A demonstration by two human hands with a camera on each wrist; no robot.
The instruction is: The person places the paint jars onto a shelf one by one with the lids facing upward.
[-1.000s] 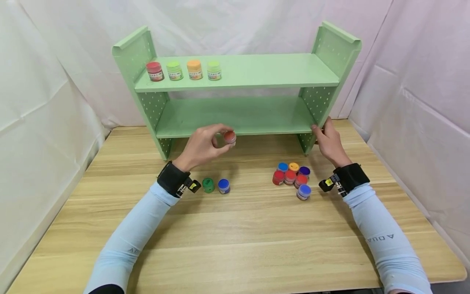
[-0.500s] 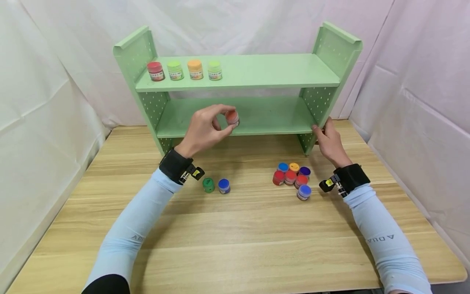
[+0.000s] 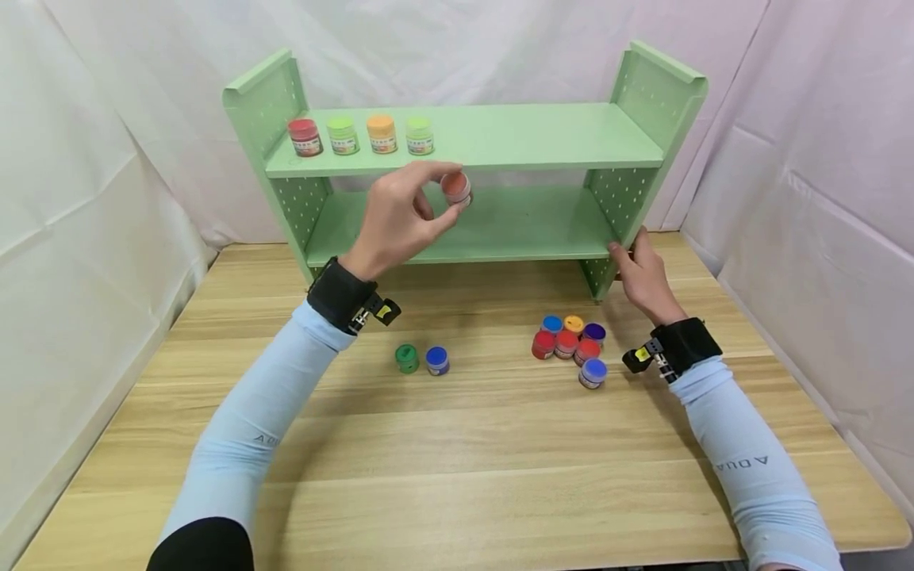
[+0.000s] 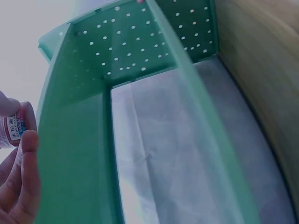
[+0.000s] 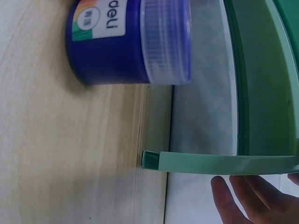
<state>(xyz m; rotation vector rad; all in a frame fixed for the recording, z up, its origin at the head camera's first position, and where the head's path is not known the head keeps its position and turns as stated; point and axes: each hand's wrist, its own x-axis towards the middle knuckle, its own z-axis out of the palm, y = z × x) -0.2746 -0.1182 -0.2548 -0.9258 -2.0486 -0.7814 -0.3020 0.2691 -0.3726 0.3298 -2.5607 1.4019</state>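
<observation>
My left hand [image 3: 400,210] pinches a small paint jar [image 3: 455,188] with a reddish-brown lid between thumb and fingers. It holds the jar, tilted, in front of the gap between the two boards of a light green shelf [image 3: 528,135]. In the left wrist view part of the jar's label [image 4: 14,126] shows. My right hand [image 3: 646,277] grips the shelf's right side panel low down, thumb at the front edge; in the right wrist view its fingers [image 5: 254,191] lie against the panel's outer face. On the upper board's left half stand red, lime, orange and lime jars [image 3: 382,135] in a row.
Green [image 3: 407,359] and blue [image 3: 438,361] jars stand on the wooden table [image 3: 457,452] before the shelf. A cluster of several red, blue, yellow and purple jars [image 3: 566,343] sits at the right, with a blue-lidded jar [image 3: 593,373] in front. White cloth [image 3: 457,47] hangs behind.
My left hand has risen with the paint jar, from the lower board's front edge to just below the upper board. The right hand stays on the side panel.
</observation>
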